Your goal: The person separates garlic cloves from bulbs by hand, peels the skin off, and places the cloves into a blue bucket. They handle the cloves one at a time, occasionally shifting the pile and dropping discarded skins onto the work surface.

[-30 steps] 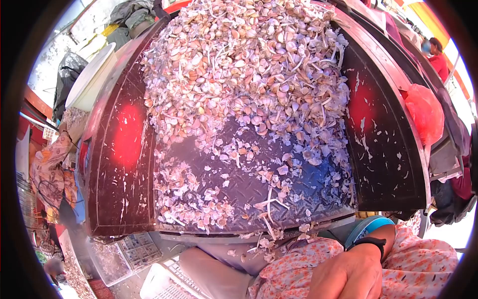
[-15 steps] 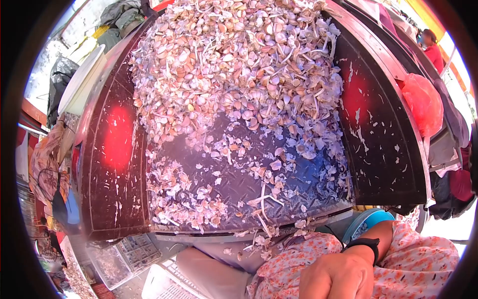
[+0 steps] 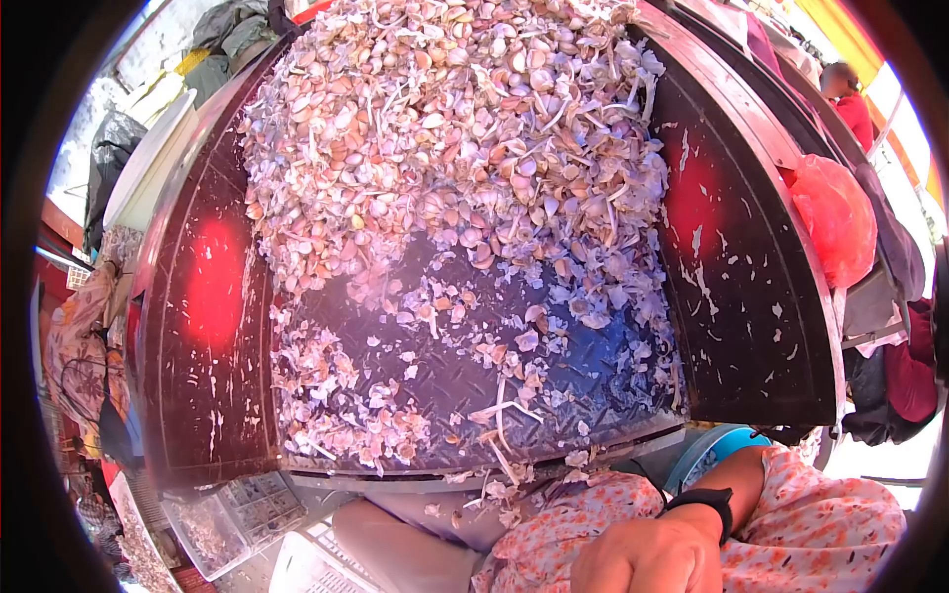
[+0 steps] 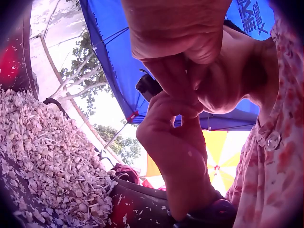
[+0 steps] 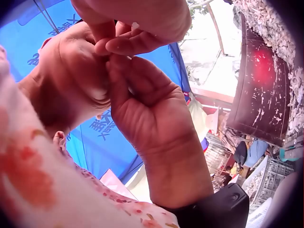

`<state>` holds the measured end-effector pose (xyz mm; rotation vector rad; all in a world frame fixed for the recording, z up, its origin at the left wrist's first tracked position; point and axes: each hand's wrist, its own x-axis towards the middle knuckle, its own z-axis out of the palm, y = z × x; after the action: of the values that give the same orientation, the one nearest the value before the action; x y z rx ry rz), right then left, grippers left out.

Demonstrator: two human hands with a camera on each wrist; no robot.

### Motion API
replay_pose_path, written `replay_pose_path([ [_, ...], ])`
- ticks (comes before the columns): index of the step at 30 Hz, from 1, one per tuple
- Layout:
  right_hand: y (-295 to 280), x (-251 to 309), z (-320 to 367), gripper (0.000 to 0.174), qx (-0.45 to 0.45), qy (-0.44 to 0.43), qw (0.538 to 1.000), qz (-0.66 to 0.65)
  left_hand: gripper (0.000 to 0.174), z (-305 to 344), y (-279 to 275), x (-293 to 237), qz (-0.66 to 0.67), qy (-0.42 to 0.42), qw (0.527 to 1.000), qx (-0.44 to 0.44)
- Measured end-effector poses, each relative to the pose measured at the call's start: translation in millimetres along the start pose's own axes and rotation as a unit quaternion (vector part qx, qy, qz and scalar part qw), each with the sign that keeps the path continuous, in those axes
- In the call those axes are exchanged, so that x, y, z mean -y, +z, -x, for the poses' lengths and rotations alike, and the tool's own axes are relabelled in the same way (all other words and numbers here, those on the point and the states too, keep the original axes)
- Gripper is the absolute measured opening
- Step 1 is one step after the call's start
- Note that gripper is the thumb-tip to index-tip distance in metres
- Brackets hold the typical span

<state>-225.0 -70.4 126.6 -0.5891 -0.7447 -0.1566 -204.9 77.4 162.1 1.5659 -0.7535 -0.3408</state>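
My right hand (image 3: pixel 647 558) is low at the right of the head view, a black band round its wrist. In the right wrist view my left hand (image 5: pixel 149 107) meets it just below the face, fingertips together. The fingers of both hands are bent inward, and the left wrist view shows the left hand (image 4: pixel 175 35) above the right hand (image 4: pixel 173 137). A small pale flake (image 5: pixel 135 25) sits on a right finger. I cannot tell what is between the fingertips. In front lies a large heap of garlic cloves (image 3: pixel 465 128) with loose skins and stalks.
Dark side panels (image 3: pixel 756 287) flank the heap on a ridged metal plate (image 3: pixel 425 376) strewn with skins. Near my lap are a blue basin (image 3: pixel 714 453) and a white plastic crate (image 3: pixel 316 563). A red bag (image 3: pixel 833 219) hangs at the right, and a person in red (image 3: pixel 852 114) is beyond.
The head view has shifted, so the heap and panels appear farther left. My right hand also appears farther left and slightly lower in the picture. The heap looks the same.
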Motion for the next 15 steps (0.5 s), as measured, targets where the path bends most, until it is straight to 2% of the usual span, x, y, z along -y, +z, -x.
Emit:
replay_pose_path([
  [3,2.8,-0.4,0.0,0.011,-0.025,0.004,1.000,-0.016,0.017,-1.0,1.9,5.7,-0.018,-0.001,1.000,-0.024],
  [7,-2.0,3.0,-1.8,0.012,-0.005,0.004,1.000,0.001,0.016,-3.5,3.4,12.6,-0.042,-0.002,0.998,-0.052],
  [10,-6.8,0.0,3.9,0.015,-0.055,0.037,0.998,-0.011,0.017,-4.7,3.6,19.9,-0.062,-0.005,0.996,-0.071],
  [12,-15.3,-3.4,14.5,0.018,-0.061,0.055,0.989,0.122,0.017,-2.0,2.6,24.0,-0.078,-0.017,0.993,-0.082],
  [13,-24.3,7.8,11.3,0.019,-0.032,0.156,0.976,0.147,0.017,2.6,0.0,23.4,-0.090,-0.030,0.992,-0.086],
  [15,-31.9,6.1,13.2,0.022,-0.088,0.189,0.955,0.210,0.017,6.1,0.7,22.6,-0.108,-0.038,0.988,-0.101],
])
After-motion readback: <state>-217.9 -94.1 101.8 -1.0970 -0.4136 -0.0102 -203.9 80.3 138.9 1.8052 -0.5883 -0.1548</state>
